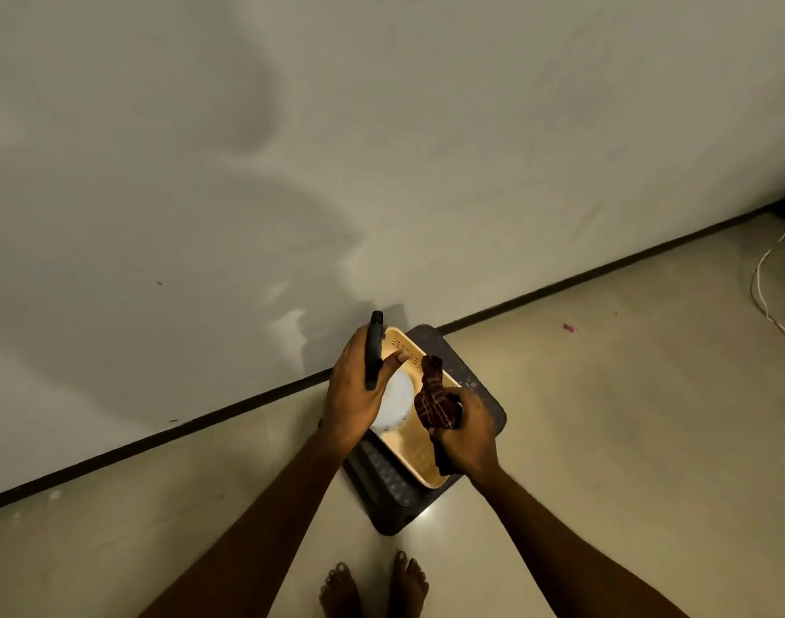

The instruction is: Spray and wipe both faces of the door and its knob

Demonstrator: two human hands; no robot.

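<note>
So, our left hand has its fingers curled round the spray bottle, and our right hand bunches the cloth above the basket. We can't see the door. That dangling cloth could snag the basket rim and tip it.

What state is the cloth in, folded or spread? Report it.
Neither: bunched. The cloth sits crumpled in the grip of the right hand, above the basket.
</note>
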